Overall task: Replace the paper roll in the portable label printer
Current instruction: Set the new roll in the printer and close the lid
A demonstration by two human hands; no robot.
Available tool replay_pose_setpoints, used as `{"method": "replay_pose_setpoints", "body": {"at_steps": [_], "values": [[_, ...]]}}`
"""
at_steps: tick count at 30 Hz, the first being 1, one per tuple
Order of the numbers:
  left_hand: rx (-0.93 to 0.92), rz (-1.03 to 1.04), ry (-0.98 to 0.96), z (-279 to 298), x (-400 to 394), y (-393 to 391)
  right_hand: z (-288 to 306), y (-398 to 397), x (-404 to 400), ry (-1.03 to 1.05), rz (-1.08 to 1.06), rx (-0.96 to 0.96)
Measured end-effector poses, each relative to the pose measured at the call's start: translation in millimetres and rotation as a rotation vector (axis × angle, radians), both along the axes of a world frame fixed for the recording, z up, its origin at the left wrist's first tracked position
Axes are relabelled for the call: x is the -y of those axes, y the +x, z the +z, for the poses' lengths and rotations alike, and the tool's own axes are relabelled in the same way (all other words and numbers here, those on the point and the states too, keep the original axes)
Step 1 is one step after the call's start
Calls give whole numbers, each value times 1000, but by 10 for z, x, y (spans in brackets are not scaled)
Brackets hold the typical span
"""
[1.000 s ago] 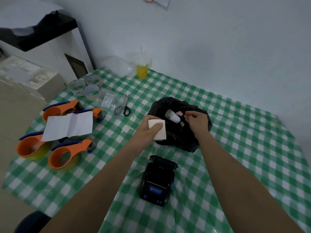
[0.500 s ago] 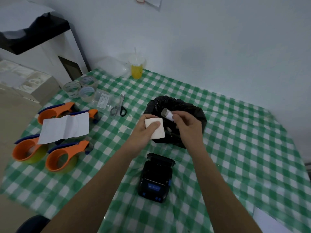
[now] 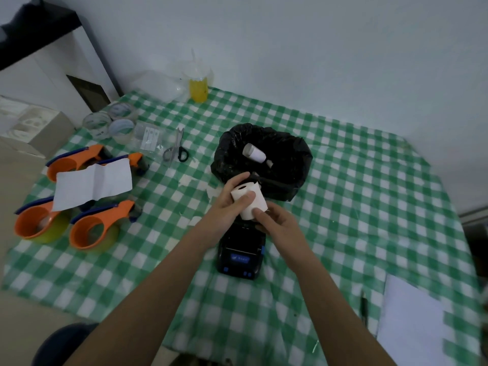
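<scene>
- Both of our hands meet at the middle of the bench (image 3: 369,180), just above the label printer (image 3: 240,253), which sits at 6 o'clock from the black bag (image 3: 287,159).
- Our left hand (image 3: 227,207) has its grip wrapped around the new paper roll (image 3: 250,203), thumb across the front; we judge this keeps the roll steady over the printer's open end.
- Our right hand (image 3: 277,224) closes its grip lightly on the roll's lower edge, probably hunting for the loose paper end (we cannot see that end).
- White and full, the roll shows a dark core hole tilted toward 11 o'clock.
- One spent core (image 3: 254,153) lies in the bag at 12 o'clock from the roll, so we judge the old one already discarded.
- Loading the printer is not yet done.
</scene>
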State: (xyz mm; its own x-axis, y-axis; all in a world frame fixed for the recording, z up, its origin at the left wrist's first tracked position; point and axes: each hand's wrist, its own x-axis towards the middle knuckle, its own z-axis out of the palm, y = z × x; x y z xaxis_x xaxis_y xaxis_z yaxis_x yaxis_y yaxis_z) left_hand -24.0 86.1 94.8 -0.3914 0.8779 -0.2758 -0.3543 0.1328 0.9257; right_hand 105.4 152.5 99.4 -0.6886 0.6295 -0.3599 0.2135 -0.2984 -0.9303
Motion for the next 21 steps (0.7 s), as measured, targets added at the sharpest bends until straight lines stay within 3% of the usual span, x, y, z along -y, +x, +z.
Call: {"method": "replay_pose_setpoints", "body": {"at_steps": [5,10,17,21], "values": [[-157,-154,-159,-202,199,-11,-210,220,64,166,65,105],[-847,-363,-415,-567,328,-77,-670,297,132,516,185,337],[-956,-270,-431,-882,213,-9,-1115,165,133,840,89,479],[-1028,-199,-417,-977,231,70,-1200,140,93,895,91,525]]}}
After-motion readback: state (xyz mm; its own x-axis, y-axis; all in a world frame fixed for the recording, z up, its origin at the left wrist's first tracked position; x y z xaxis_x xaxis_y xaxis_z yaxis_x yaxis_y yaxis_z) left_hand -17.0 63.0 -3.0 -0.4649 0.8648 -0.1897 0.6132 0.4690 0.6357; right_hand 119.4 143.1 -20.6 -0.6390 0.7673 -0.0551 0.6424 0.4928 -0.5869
